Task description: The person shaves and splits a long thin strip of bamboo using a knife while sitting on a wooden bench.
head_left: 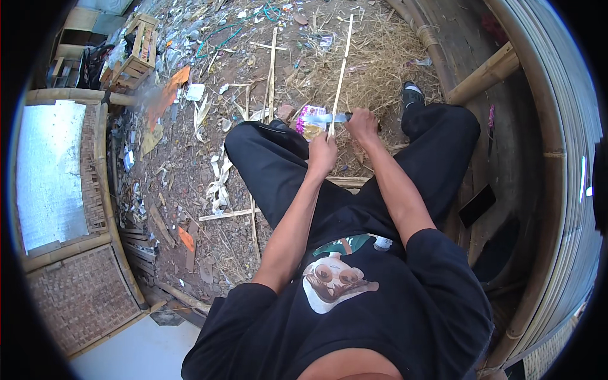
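My left hand (323,154) is closed around the lower end of a long, pale bamboo strip (344,63), which stretches away from me over the ground. In my right hand (363,125) is the handle of a knife (318,118). Its broad metal blade points left and crosses the strip just beyond my left fingers. From this view I cannot tell how deep the edge sits in the strip, if at all. A pink and yellow packet (310,132) lies behind the blade. Both hands are between my spread knees.
Other thin strips (272,73) lie on the littered dirt, with dry straw (383,47) at the far right. A wooden crate (138,54) stands far left. Bamboo framing (552,152) rises close on my right, near a flat black rectangular object (477,206). Woven panels (85,294) are at left.
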`<state>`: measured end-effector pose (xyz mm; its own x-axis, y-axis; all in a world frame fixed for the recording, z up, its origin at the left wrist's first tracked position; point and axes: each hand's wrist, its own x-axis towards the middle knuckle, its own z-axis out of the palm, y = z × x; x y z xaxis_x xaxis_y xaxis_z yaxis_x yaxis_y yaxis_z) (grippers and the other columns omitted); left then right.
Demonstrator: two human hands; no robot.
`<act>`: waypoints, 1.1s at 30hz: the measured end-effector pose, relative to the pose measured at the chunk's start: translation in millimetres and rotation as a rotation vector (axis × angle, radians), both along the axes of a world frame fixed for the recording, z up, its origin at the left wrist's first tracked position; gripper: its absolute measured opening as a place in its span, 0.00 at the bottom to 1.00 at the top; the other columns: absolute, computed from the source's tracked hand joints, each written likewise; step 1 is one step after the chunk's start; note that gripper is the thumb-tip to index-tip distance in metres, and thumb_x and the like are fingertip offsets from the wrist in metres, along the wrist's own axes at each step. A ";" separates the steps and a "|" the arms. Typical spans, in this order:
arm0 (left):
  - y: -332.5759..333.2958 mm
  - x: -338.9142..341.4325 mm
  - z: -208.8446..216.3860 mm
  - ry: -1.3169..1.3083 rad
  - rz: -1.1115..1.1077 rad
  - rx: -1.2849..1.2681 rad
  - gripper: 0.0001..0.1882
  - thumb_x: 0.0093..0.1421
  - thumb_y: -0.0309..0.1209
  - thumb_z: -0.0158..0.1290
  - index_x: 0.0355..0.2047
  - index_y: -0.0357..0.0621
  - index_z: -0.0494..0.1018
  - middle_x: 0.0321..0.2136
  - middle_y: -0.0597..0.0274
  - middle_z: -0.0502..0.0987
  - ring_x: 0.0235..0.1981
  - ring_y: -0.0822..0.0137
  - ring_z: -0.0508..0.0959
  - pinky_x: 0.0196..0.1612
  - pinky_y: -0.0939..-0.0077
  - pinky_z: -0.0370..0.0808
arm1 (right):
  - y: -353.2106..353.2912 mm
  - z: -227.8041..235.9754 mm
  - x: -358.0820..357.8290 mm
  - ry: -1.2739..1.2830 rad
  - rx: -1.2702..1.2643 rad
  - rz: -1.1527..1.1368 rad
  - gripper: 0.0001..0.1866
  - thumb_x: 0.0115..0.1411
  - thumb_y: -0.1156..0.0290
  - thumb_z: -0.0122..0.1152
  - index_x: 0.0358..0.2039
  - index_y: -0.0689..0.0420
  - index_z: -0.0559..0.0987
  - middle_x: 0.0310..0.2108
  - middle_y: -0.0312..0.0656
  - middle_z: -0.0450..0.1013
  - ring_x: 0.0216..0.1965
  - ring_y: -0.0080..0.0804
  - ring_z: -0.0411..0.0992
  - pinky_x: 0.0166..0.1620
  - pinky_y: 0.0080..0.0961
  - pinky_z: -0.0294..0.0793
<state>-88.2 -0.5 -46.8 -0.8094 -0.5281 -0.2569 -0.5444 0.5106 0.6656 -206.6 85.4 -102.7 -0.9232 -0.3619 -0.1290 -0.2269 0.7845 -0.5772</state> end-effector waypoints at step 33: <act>-16.6 -5.7 23.7 0.007 -0.128 0.122 0.19 0.64 0.38 0.44 0.27 0.32 0.73 0.16 0.52 0.73 0.18 0.62 0.73 0.26 0.66 0.68 | 18.2 -5.6 -66.1 -0.413 -0.009 -0.285 0.19 0.48 0.64 0.59 0.38 0.63 0.79 0.41 0.57 0.74 0.46 0.51 0.73 0.49 0.39 0.71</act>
<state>-93.9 -17.1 -23.1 -0.8703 -0.3855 -0.3066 -0.4748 0.4907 0.7306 -272.8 103.6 -108.2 -0.8581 -0.1055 -0.5025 0.2445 0.7766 -0.5806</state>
